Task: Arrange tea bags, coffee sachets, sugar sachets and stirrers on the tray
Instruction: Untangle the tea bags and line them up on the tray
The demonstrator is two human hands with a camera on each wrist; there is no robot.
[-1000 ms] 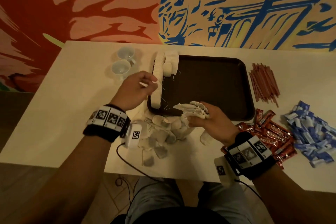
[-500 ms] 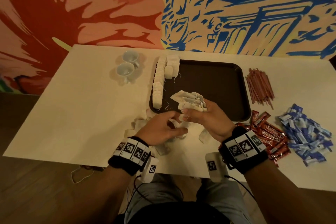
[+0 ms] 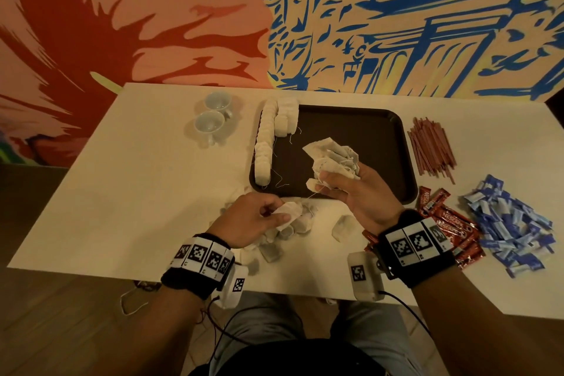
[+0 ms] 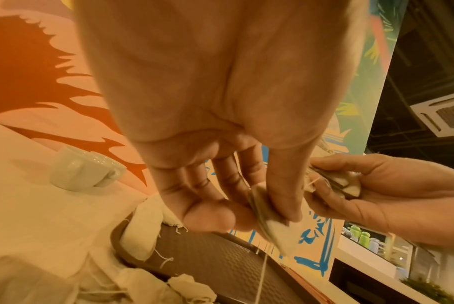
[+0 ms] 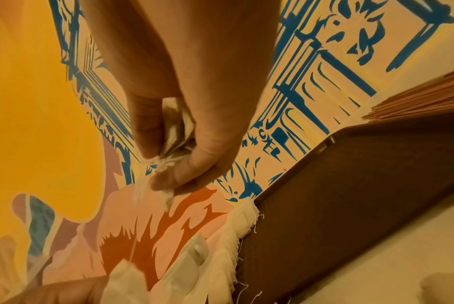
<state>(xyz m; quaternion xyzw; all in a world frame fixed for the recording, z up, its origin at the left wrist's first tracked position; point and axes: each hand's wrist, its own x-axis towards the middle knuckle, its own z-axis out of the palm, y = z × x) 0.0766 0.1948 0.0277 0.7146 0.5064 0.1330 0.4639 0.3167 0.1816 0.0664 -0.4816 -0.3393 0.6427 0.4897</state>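
Over the brown tray's [image 3: 366,143] near edge, the right hand [image 3: 363,192] clutches a bunch of tea bags [image 3: 332,159]; nearer, the left hand [image 3: 253,217] pinches one tea bag [image 3: 288,214] above the loose pile. Trailing strings could snag, toppling the row of tea bags [image 3: 264,143] along the tray's left side.

Left hand [image 3: 254,217] low over the counter [image 3: 128,192], palm down, thumb and fingers pinching one flat white paper tea bag [image 3: 287,213]. Right hand [image 3: 355,191] raised, palm turned inward, grip closed on a crumpled bunch of white paper tea bags [image 3: 331,159]. Both forearms extended forward; wrists wear black bands.
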